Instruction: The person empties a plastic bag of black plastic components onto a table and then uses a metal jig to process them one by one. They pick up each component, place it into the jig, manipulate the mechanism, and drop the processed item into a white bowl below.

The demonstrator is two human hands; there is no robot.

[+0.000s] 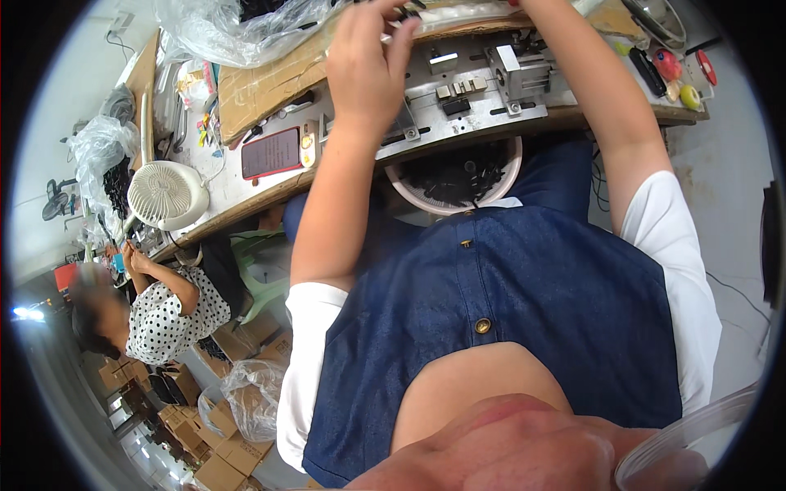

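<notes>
Left hand (368, 53) raised over the workbench (246, 192), forearm running up from the white sleeve at the lower left, fingers curled and pressed together around a small dark part (407, 14) at the top edge of the view, just above the metal fixture (458, 98). Right hand mostly cut off by the top edge; only the right forearm (606, 90) visible, extended straight toward the bench from the white sleeve, grip impossible to tell. Fixture: flat brushed-metal plate with bolted rectangular blocks, a squared upright block at the right, dark slots and screws. Bench: worn wood with a curved front edge, partly covered by brown cardboard (262, 86). Round pale bowl (454, 176) tucked under the bench edge against the lap, filled with small black parts. Clear crinkled plastic bag (221, 29) at the upper left, holding dark items. Red-cased phone (273, 153) lying flat near the bench edge, beside a small white ribbed desk fan (168, 195). Small red and yellow-green round objects (679, 78) at the far right of the bench. Dark blue denim garment with brass buttons filling the centre. Second person (164, 315) in a polka-dot top seated at the left, hands raised at another bench, with cardboard boxes (229, 458) and another clear bag on the floor below.
</notes>
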